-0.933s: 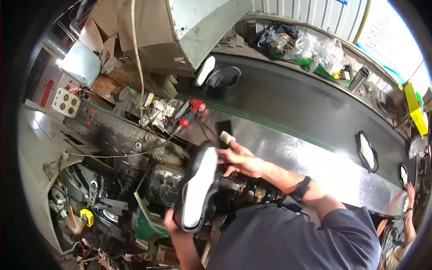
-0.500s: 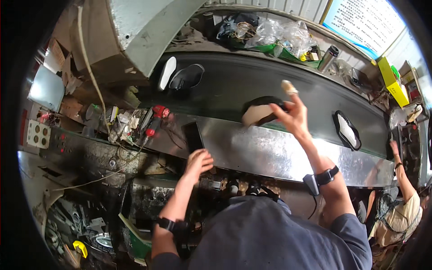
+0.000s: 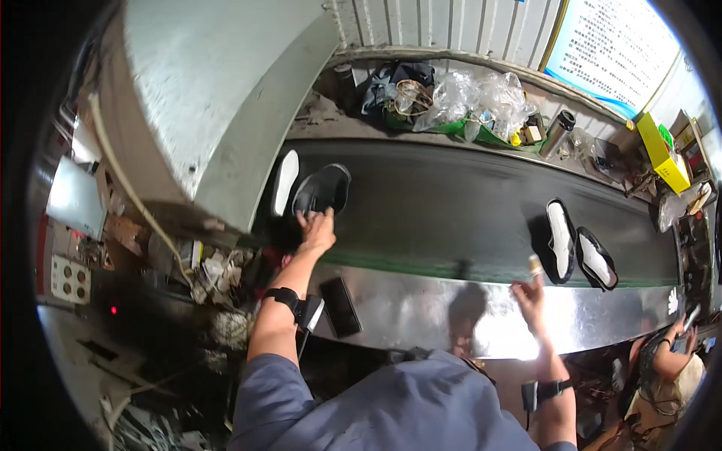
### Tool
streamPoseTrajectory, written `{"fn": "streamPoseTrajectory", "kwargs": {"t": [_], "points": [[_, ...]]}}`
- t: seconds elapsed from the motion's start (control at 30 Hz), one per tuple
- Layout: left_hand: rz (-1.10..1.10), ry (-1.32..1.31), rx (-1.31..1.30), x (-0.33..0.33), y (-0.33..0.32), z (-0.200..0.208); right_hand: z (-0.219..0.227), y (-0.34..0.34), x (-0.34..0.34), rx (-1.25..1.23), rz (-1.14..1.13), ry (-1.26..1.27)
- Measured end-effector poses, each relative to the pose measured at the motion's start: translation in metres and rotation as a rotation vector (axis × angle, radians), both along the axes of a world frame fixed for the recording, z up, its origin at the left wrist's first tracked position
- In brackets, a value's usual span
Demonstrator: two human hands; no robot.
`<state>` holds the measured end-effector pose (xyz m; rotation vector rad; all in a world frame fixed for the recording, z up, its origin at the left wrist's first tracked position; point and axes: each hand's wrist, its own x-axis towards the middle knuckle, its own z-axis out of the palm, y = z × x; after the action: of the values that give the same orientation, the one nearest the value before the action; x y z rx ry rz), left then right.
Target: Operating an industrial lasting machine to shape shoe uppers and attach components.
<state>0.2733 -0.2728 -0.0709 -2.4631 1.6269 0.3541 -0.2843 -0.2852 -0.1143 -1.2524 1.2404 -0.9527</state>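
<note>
At the left of the dark conveyor belt (image 3: 436,203), my left hand (image 3: 317,233) has its bent fingers on the near edge of a black shoe upper (image 3: 322,188). The exact hold of its fingertips is partly hidden against the dark material. A white sole-shaped piece (image 3: 285,183) lies just left of that upper. Over the metal ledge, my right hand (image 3: 531,304) is empty, fingers apart, one fingertip (image 3: 535,264) wrapped in pale material. Beyond it, two black shoe uppers with white bottoms showing, one nearer (image 3: 559,239) and one farther right (image 3: 596,259), lie side by side.
A dark phone-like slab (image 3: 341,307) rests on the metal ledge (image 3: 406,304). A large grey housing (image 3: 226,90) overhangs the belt's left end. Plastic bags (image 3: 481,98) and a metal flask (image 3: 557,133) line the far shelf. Another person (image 3: 669,368) is at the far right.
My left hand has reached forward to the black upper at the left. The upper beside my right hand now lies next to the other on the right; that hand has drawn back toward the ledge.
</note>
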Motion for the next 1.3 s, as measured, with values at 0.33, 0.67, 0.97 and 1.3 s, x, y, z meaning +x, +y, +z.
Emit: {"fn": "streamPoseTrajectory", "kwargs": {"t": [0.33,0.67,0.97,1.3], "points": [[0.139,0.089,-0.570,0.093,-0.085,-0.050,0.044,0.028,0.118,0.880,-0.118,-0.661],[0.687,0.183,-0.362,0.136,-0.004,-0.107,0.035,0.084,0.036,0.681,-0.123,-0.686],[-0.507,0.239,-0.727,-0.137,0.075,0.009,0.007,0.097,-0.008,0.670,-0.356,-0.840],[-0.997,0.648,-0.614,-0.357,0.152,-0.042,-0.001,0.100,-0.056,0.510,-0.122,-1.001]]}}
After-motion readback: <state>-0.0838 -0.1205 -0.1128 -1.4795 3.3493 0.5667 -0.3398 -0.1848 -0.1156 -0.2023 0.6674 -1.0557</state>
